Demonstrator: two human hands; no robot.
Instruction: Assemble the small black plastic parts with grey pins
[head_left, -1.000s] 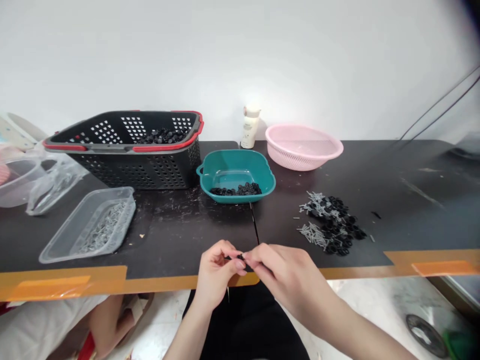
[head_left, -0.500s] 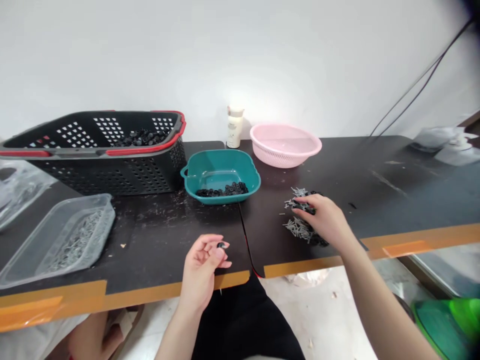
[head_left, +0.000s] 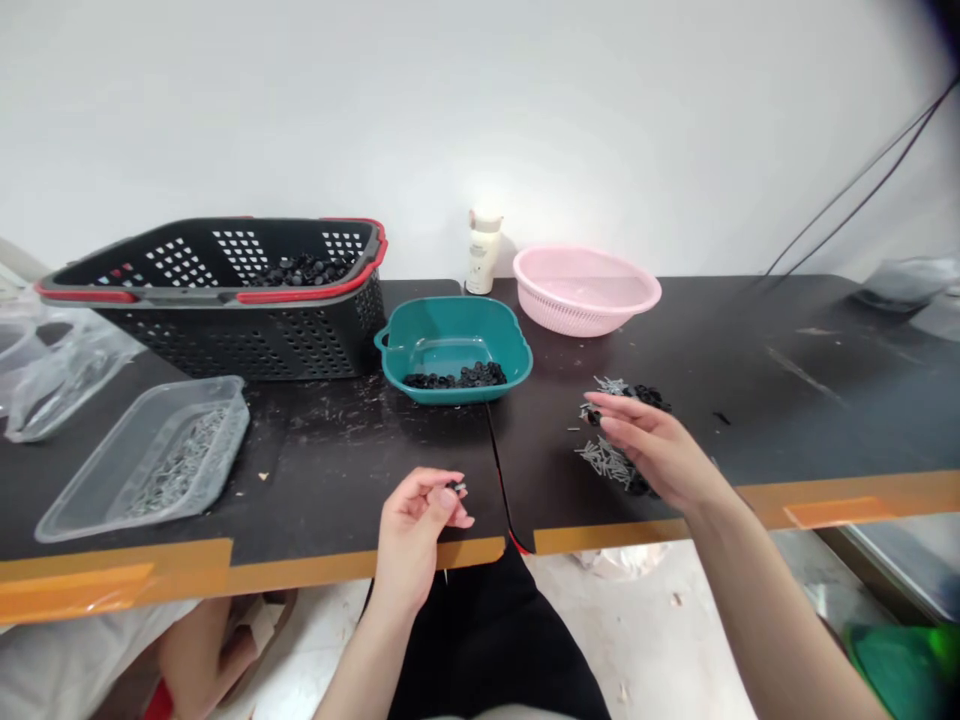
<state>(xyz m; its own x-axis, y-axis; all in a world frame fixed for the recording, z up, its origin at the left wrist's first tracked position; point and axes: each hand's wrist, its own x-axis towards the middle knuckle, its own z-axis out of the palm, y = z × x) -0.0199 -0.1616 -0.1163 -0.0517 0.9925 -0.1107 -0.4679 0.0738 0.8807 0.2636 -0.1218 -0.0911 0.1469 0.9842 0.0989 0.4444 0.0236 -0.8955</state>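
My left hand (head_left: 421,520) is closed in a pinch just above the table's front part. Between its thumb and fingers sits a small round black part (head_left: 452,486) with a pale, metallic-looking bit beside it. My right hand (head_left: 660,445) hovers at the loose piles on the right, thumb and forefinger closed around another small black part (head_left: 594,416). Under and around it lie silver nail-like pins (head_left: 606,460) and more black parts (head_left: 646,396). The palm hides some of the near heap. In the middle, a teal basin (head_left: 457,318) contains many black parts.
A black basket (head_left: 247,335) with red handles, part filled with black pieces, stands back left. Before it is a clear tray (head_left: 97,462) of silver pins. A white bottle (head_left: 483,255) and pink colander (head_left: 585,300) stand by the wall. Someone's arm (head_left: 196,645) shows below left.
My right hand has lifted slightly off the piles with a black part between its fingertips. In my left hand the black part has turned a little. The whole view has shifted slightly.
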